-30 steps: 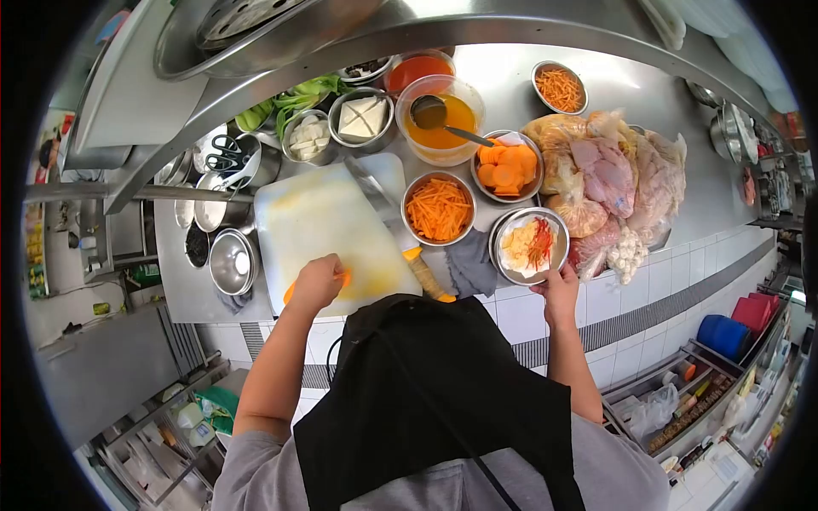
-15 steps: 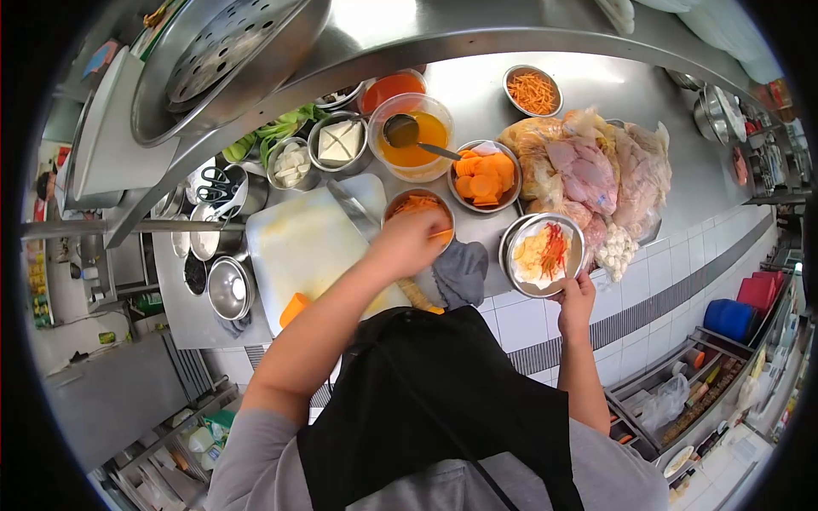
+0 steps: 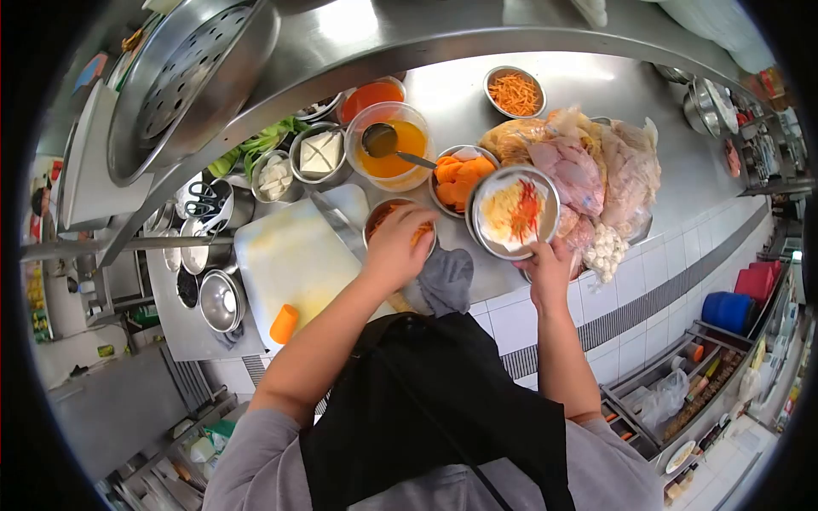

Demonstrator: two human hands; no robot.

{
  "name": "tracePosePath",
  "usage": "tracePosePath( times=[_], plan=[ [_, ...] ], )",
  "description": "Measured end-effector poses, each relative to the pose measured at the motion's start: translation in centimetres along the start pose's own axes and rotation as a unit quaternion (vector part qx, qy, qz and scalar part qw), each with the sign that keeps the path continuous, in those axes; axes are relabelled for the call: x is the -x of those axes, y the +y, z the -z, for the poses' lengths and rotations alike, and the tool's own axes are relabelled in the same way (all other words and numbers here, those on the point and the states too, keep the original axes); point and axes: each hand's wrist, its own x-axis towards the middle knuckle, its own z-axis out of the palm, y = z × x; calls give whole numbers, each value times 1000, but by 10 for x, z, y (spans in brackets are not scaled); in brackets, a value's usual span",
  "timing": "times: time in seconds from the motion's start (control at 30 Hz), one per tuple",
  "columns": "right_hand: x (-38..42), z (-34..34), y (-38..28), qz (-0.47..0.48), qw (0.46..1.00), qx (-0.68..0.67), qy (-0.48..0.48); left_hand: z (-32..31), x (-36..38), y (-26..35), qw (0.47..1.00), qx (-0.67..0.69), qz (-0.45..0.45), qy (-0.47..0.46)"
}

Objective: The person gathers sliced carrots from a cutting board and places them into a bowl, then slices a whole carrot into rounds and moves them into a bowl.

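My left hand (image 3: 397, 244) is over a small metal bowl (image 3: 368, 228) of shredded carrot (image 3: 419, 232), its fingers curled down into the shreds. The fingertips are partly hidden. My right hand (image 3: 550, 266) grips the near rim of a metal bowl (image 3: 552, 223) holding pale yellow slices and red strips (image 3: 526, 213). A second metal rim shows beneath that bowl, which is held above the counter, partly over a bowl of carrot slices (image 3: 456, 176). Left of my left hand, a knife (image 3: 335, 215) lies on a white cutting board (image 3: 268, 255) with a carrot piece (image 3: 284, 324).
A grey cloth (image 3: 446, 281) lies at the counter's front edge. Behind stand a tub of orange liquid with a ladle (image 3: 379, 140), a bowl with a white block (image 3: 320, 153) and another bowl of carrot strips (image 3: 515, 94). Bagged raw meat (image 3: 579, 170) sits right. A steel shelf (image 3: 409, 38) crosses above.
My right hand has brought the bowl of yellow slices and red strips leftward and up, closer to my left hand. My left hand has lowered further into the shredded carrot. The view has shifted slightly.
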Motion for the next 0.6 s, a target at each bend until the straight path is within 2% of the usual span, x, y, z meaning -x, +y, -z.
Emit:
tracePosePath(
  times=[0.07,0.17,0.23,0.33,0.43,0.47,0.53,0.6],
  plan=[
    [-27,-21,11,-17,999,-28,-30,31,43,-12,999,-16,-4,39],
    [-59,-42,28,-41,994,15,-98,82,102,-35,995,-33,44,89],
    [-71,-51,35,-40,996,14,-75,117,151,-49,966,-64,175,180],
    [-61,-57,20,-48,995,38,-83,159,226,-84,910,-153,278,266],
    [-60,-53,17,-57,994,54,-78,180,285,-108,884,-184,374,213],
    [-58,-53,17,-60,994,57,-67,178,298,-115,881,-183,378,217],
    [-46,-59,10,-58,995,61,-60,174,314,-119,912,-192,337,136],
    [-29,-66,6,-53,995,63,-54,165,317,-122,923,-174,324,114]
  ],
)
